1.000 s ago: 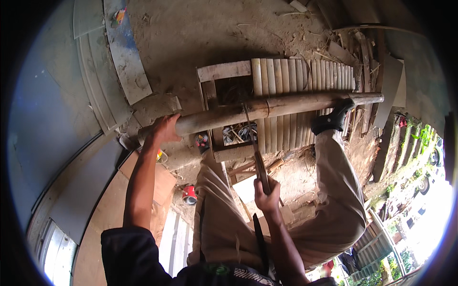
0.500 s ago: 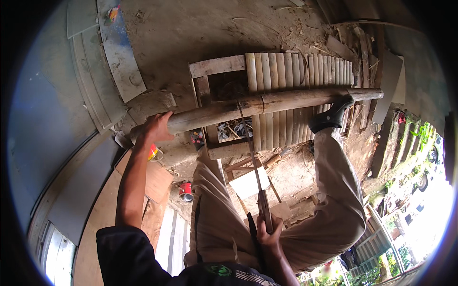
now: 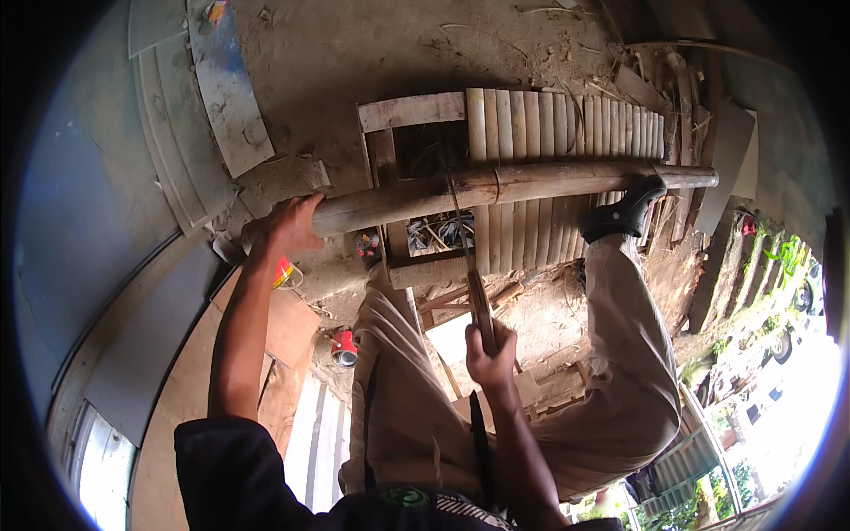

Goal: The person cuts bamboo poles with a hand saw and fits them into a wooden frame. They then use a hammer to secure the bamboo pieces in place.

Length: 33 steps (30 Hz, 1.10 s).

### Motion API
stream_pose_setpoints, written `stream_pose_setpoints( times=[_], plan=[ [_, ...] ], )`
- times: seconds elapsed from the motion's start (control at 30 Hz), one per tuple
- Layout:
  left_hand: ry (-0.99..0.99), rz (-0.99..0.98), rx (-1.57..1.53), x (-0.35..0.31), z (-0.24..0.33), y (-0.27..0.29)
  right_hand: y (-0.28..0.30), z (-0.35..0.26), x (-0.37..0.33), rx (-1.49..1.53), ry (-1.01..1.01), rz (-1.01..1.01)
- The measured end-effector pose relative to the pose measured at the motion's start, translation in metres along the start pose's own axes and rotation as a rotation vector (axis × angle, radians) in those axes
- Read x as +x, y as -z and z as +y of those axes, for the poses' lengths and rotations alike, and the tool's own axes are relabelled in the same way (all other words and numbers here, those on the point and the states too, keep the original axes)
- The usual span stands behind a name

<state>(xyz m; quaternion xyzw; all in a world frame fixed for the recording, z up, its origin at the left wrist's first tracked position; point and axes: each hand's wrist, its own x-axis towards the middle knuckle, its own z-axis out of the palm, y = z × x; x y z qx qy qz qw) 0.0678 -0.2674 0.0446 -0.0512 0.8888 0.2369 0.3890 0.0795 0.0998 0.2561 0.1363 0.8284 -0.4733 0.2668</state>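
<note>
A long bamboo pole (image 3: 398, 203) lies across a low bench topped with bamboo slats (image 3: 509, 128). My left hand (image 3: 297, 223) grips the pole near its left end, fingers wrapped over the top. In my right hand (image 3: 492, 352) is the wooden handle of a handsaw (image 3: 479, 301). The saw's thin blade points away from me and meets the pole left of a dark joint ring, over the bench's open frame section. Farther right, my foot in a black clog (image 3: 627, 214) presses on the pole.
A red can (image 3: 343, 347) stands on the dirt floor by my left leg. Wooden boards (image 3: 288, 332) and grey panels (image 3: 115, 221) line the left side. Scrap planks (image 3: 686, 133) lie beyond the bench's right end. A pale board (image 3: 450, 338) sits below the saw.
My right hand has pushed the saw forward, away from my body, so less blade shows on the near side of the pole. My left hand keeps its grip.
</note>
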Motion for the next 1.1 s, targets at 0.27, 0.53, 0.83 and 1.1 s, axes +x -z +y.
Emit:
stream_pose_setpoints(
  times=[0.27, 0.53, 0.83, 1.1],
  plan=[
    [0.040, -0.094, -0.024, 0.003, 0.001, 0.002, 0.022, 0.047, -0.059, 0.018, -0.065, -0.012],
    [0.019, 0.010, 0.000, 0.003, -0.006, -0.008, 0.028, 0.019, -0.052, -0.041, -0.005, -0.062],
    [-0.001, 0.038, -0.033, -0.006, -0.005, -0.028, 0.024, 0.017, -0.044, -0.064, 0.036, -0.076],
    [0.030, 0.000, 0.016, -0.002, 0.005, -0.002, 0.003, 0.037, 0.014, -0.381, -0.134, -0.164]
  ],
)
